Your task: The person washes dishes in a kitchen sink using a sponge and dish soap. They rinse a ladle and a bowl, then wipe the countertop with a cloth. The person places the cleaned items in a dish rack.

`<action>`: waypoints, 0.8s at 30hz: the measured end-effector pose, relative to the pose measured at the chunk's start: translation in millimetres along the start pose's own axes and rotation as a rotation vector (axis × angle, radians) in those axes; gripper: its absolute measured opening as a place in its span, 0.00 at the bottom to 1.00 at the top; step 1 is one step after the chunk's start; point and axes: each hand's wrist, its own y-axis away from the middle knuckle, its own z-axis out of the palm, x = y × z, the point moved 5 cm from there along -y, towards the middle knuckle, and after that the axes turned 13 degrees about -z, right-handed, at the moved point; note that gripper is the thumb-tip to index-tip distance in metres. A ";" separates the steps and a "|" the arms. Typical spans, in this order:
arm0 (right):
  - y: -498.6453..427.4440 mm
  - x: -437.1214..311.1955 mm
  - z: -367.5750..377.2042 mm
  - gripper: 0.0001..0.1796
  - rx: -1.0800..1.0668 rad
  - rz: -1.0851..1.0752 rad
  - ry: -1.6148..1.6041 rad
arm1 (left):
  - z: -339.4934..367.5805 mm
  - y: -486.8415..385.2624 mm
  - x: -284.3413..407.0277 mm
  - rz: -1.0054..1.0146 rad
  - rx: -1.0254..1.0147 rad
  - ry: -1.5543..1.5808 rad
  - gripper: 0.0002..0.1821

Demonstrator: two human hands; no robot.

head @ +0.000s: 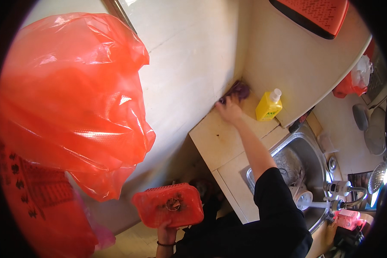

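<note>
My right hand (230, 109) reaches out to the counter corner by the wall. Its fingers press on a dark purple cloth (240, 90). Close by on the tiled counter (225, 145) stands a yellow AXE dish soap bottle (268, 108) with a white cap. Lower down, my left hand (167, 233) grips the near rim of a red plastic basket (148, 213), its thumb inside. Dark residue and a round wire-like thing (173, 204) lie on the basket's bottom.
Large red plastic bags (84, 96) fill the left side. A steel sink (309, 145) with a faucet (338, 204) lies right of my right arm, with water running beside a pale cup-like container (303, 197). A red slotted basket (319, 16) sits at the upper right.
</note>
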 end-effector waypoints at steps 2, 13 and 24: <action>33.0 -38.7 16.8 0.27 -0.029 -0.193 0.090 | -3.4 -3.6 -0.3 0.007 0.067 -0.002 0.17; 165.9 -71.6 -9.7 0.16 -0.046 -0.369 0.109 | 34.0 -14.3 14.1 -0.013 -0.107 -0.095 0.12; 289.9 137.4 -138.1 0.09 0.468 0.527 -0.001 | 52.4 -8.1 17.1 -0.052 -0.103 -0.180 0.07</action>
